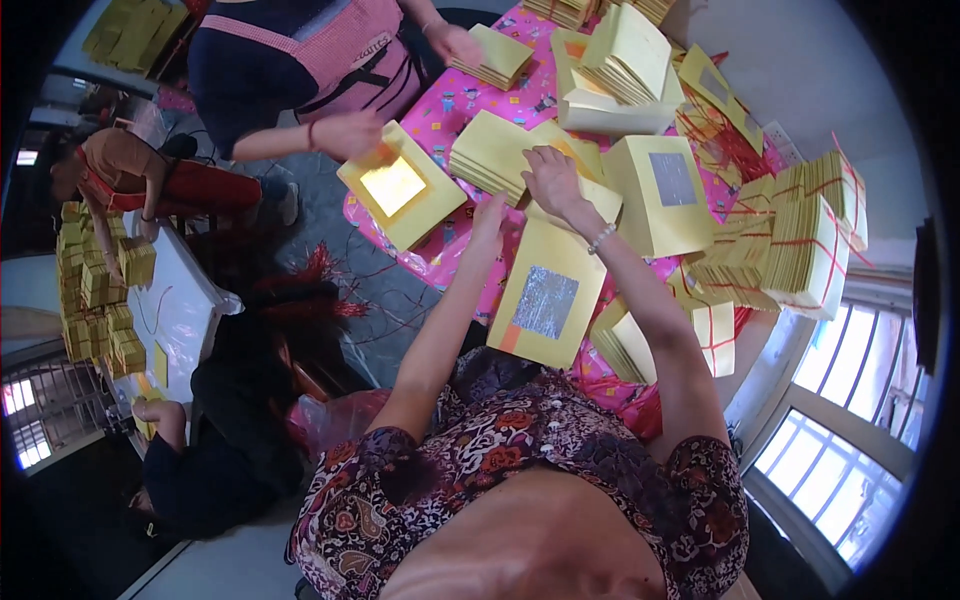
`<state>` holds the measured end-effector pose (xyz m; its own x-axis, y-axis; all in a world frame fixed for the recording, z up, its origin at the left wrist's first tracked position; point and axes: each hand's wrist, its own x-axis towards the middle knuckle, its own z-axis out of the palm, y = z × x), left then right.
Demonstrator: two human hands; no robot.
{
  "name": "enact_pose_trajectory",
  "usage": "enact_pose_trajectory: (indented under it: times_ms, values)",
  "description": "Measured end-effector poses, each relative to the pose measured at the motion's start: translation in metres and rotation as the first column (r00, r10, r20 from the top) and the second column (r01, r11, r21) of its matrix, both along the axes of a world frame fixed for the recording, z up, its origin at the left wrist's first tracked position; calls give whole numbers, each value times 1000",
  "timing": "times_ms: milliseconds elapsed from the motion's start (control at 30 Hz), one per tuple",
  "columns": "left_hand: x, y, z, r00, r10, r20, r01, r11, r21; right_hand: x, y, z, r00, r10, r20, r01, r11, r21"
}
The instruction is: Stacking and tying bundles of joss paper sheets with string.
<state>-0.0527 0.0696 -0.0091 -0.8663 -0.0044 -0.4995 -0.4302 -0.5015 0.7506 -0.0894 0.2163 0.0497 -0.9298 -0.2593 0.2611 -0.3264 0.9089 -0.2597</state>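
Workroom with a grey floor (320, 230), barred window (845, 400) near right, pink patterned table cover (450, 105) running from centre to far right. On it: stacks of yellow paper, some faced with foil squares. Bare left hand (488, 220) reaches to the near right corner of a yellow paper stack (483, 150); can't tell if it grips anything, fingers too small in view. Right hand (555, 185), beaded bracelet (601, 238) on the wrist, lies palm down over loose yellow sheets (598, 198) just right of that stack – fingers apart and a bit bent, can't tell if they pinch a sheet. Nearest the wearer's body, below both hands, lies a yellow sheet with a silver square (546, 300), orange patch at its near left corner. Right of the right hand, a yellow stack with a silver-grey square (660, 200); farther right, bundles tied with red string (805, 245). Far left across the table, a co-worker in a pink apron (345, 50) has one hand (347, 135) at a yellow sheet with a gold square (395, 190), the other by a small stack (500, 57). Left side – white table (185, 300) with more yellow stacks (95, 275), another person bending over it.
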Motion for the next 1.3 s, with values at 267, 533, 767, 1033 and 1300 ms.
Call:
enact_pose_trajectory:
  times_ms: [267,533,767,1033,1300]
  values:
    - [-38,9,-21,984,174,33,-176,983,47,-22,-27,-11,965,55,256,-97,983,157]
    - [-63,14,-28,965,209,161,-195,976,-97,-21,-12,-17,985,70,157,-81,995,61]
    - [-77,15,-32,966,228,119,-228,974,-13,-29,-12,-18,984,22,174,-30,999,40]
    - [-77,21,10,887,427,-177,-448,889,-99,-23,-9,2,986,80,146,-48,977,-209]
    - [-4,40,105,726,188,-662,-362,922,-136,56,24,84,979,70,-193,-158,859,-487]
